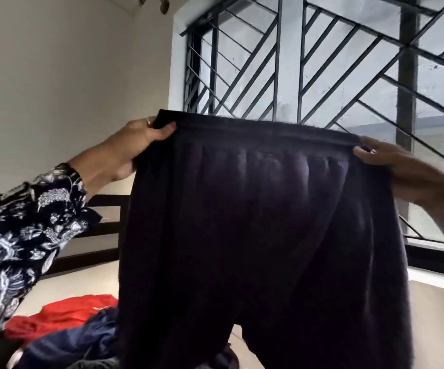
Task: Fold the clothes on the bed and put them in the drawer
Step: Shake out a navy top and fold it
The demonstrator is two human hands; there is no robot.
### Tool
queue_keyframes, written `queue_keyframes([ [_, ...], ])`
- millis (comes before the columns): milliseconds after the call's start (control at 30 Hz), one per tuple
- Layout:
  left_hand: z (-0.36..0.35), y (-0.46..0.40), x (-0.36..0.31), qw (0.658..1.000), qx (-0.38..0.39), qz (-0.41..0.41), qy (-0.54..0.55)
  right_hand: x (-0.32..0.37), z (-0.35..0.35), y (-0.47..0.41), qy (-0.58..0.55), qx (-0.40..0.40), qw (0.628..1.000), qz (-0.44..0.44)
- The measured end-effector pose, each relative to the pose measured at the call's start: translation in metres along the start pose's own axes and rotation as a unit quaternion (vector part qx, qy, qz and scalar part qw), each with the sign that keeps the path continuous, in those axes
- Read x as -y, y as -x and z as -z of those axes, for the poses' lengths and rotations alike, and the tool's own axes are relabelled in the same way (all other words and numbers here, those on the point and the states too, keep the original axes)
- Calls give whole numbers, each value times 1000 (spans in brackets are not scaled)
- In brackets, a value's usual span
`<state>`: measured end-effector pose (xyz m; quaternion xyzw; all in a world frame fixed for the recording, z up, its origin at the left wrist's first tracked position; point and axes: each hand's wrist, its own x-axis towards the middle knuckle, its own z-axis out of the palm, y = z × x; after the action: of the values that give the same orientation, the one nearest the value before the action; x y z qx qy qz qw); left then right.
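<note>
dark trousers (255, 222) held up by waistband; left hand (125, 153) | right hand (402, 166) pinching corners

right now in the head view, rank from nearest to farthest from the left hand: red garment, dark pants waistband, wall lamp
1. Dark pants waistband: pinched in the left hand itself.
2. Wall lamp: up on the wall, above the hand.
3. Red garment: down on the bed, lower left.

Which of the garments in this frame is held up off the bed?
The dark pants, stretched by the waistband between the left hand and right hand. The red garment and navy garment lie crumpled on the bed.
</note>
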<state>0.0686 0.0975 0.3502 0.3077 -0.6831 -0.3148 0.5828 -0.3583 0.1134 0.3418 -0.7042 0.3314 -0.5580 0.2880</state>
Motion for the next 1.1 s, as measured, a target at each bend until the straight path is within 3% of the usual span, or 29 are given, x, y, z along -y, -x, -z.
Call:
queue_keyframes([
  [100, -11, -13, 18, 988, -61, 68, -126, -13, -11, -17, 117, -65, 984, -119],
  [167, -24, -20, 32, 976, -105, 99, -166, -19, -26, -26, 188, -114, 964, -148],
  [267, -51, -32, 41, 973, -137, 95, -157, -13, -57, -36, 178, -155, 962, -134],
  [367, -82, -40, 39, 980, -122, 73, -138, 3, -97, -46, 129, -161, 971, -121],
  [600, -139, -43, 28, 992, -70, 31, -95, 12, -159, -63, 186, -80, 976, -84],
  [800, -141, -42, 38, 996, -52, 62, -41, 13, -174, -61, 221, -19, 972, -84],
  [900, -139, -42, 39, 996, -51, 68, -40, 0, -173, -60, 331, -61, 941, -33],
  [1100, -130, -45, 27, 997, -48, 28, -49, -8, -160, -62, 338, -77, 935, 78],
])
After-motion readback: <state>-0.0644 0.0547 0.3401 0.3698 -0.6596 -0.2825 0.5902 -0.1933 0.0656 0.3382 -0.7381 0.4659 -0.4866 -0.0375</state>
